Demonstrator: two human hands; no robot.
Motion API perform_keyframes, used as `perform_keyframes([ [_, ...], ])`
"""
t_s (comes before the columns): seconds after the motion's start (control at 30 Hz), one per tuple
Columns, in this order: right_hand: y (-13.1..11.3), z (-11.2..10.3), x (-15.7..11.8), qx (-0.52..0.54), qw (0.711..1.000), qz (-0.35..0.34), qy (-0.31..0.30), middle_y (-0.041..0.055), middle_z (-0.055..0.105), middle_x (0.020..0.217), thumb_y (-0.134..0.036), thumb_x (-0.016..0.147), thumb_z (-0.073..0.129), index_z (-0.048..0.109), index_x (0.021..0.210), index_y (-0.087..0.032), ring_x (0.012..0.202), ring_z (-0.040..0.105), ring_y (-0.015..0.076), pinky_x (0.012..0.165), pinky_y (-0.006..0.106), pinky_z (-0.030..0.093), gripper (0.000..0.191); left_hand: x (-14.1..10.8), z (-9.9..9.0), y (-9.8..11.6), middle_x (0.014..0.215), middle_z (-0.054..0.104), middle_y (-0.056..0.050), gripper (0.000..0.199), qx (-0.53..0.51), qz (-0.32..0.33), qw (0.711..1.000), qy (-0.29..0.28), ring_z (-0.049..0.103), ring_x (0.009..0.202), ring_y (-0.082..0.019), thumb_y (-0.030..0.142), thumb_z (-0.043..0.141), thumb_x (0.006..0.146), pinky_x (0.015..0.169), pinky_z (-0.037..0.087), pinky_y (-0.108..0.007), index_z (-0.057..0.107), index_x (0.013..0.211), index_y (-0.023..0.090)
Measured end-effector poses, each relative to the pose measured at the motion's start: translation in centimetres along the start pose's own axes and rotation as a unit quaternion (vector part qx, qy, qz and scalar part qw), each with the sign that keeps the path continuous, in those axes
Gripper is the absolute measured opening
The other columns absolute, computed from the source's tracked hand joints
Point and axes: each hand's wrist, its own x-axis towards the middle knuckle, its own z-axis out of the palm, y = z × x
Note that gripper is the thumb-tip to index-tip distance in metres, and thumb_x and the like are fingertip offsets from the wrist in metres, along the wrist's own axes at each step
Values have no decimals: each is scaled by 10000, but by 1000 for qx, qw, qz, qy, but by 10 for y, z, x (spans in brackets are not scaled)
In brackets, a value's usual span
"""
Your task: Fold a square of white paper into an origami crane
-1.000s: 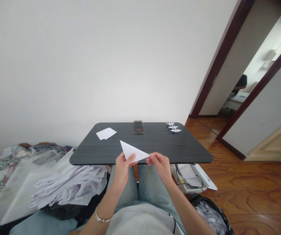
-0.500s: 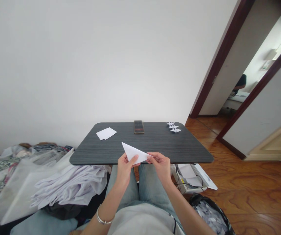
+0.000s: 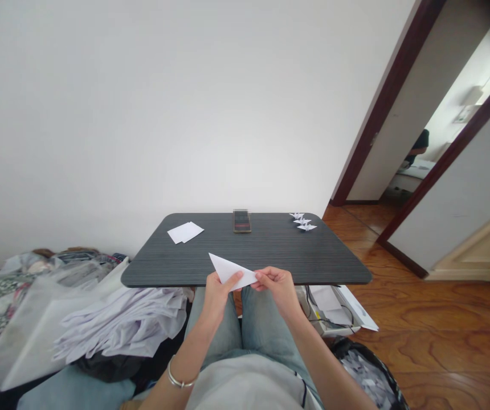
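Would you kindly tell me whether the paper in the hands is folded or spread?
Folded: the white paper forms a pointed triangle between left hand and right hand, unlike the flat sheets nearby.

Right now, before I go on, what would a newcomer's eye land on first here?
Probably the folded white paper, pinched between the left grip and the right grip at the near edge of the dark table. Next, the three small paper birds lined up near the table's far right corner. After that, perhaps the rumpled white cloth heaped lower down, to the left.
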Motion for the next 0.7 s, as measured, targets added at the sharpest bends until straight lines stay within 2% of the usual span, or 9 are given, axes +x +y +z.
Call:
perform_keyframes([
  [0.13, -1, -1, 0, 27, 999, 28, 3, 33, 687, 541, -377, 623, 730, 676, 626, -147, 493, 642, 139, 480, 207, 512, 236, 1, 0, 0, 674, 673, -53, 284, -9, -1, 1000, 12, 580, 582, -131, 317, 744, 592, 480, 459, -207, 676, 736, 82],
  [0.27, -3, -4, 0, 58, 998, 30, 23, 63, 700, 588, -435, 703, 652, 681, 661, -135, 511, 650, 140, 464, 195, 508, 304, 0, 1, 3, 742, 689, -71, 307, -27, -3, 999, 25, 605, 633, -146, 320, 741, 600, 489, 475, -207, 676, 786, 85],
  [0.33, -4, -5, -2, 49, 998, 13, 25, 73, 704, 616, -446, 726, 625, 688, 695, -132, 524, 651, 144, 468, 205, 512, 322, -1, 1, 5, 762, 693, -76, 312, -35, 1, 999, 28, 611, 642, -146, 318, 735, 611, 489, 477, -202, 673, 806, 84],
  [0.47, -5, -4, -6, -7, 999, -38, 15, 60, 708, 654, -379, 694, 674, 683, 717, -150, 567, 650, 148, 493, 217, 520, 231, -4, 2, 8, 786, 699, -89, 323, -41, 0, 999, 27, 625, 660, -158, 316, 731, 617, 491, 481, -203, 671, 829, 80],
  [0.7, -6, -1, -7, -17, 998, -63, -3, 38, 689, 614, -378, 747, 619, 647, 660, -161, 535, 625, 124, 468, 196, 498, 236, -4, 2, 9, 795, 702, -90, 324, -55, -12, 998, 22, 629, 677, -166, 319, 733, 613, 503, 485, -210, 672, 829, 85],
])
